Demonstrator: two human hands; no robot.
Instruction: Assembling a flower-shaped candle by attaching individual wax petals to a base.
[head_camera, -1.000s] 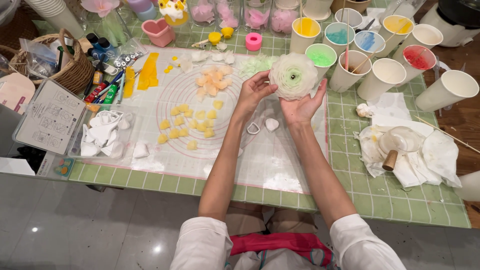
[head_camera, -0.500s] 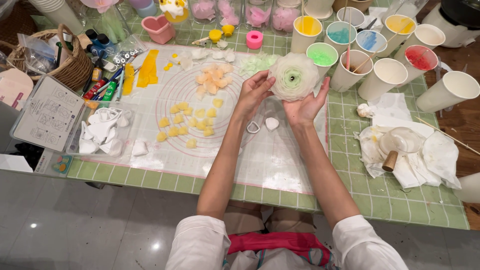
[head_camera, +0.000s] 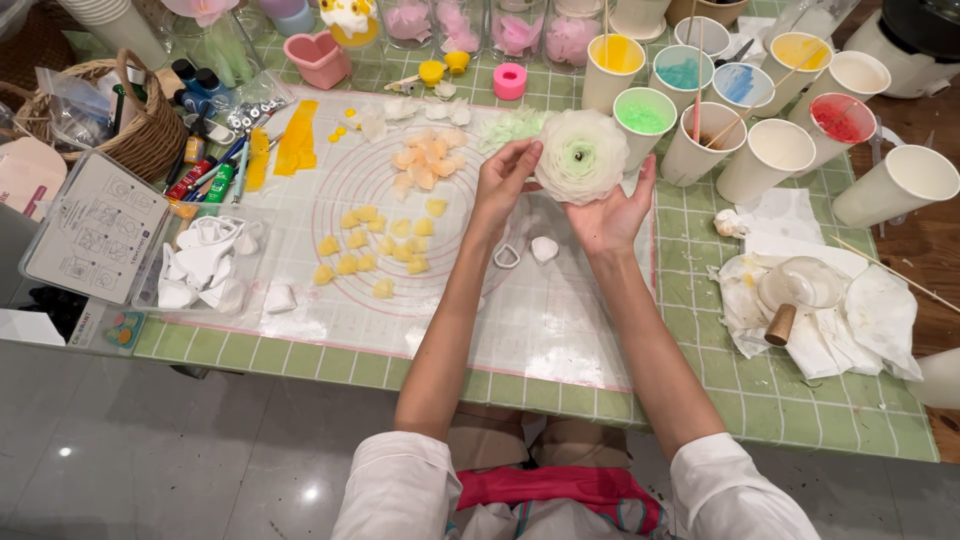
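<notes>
White layered flower (head_camera: 582, 156), green-centred: cupped in right hand (head_camera: 612, 212), left hand (head_camera: 503, 182) fingers pinching an outer petal. Seemingly petal-fitting (loose yellow petals (head_camera: 370, 248) lie left of the flower); the next press wants gentleness.

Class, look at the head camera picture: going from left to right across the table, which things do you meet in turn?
Wicker basket → clear plastic tray of white pieces → yellow petals on the mat → left hand → white flower → right hand → crumpled white paper.

White flower (head_camera: 582, 155) lifted slightly, tilted more face-up; left hand (head_camera: 503, 182) fingers shifted along its edge.
</notes>
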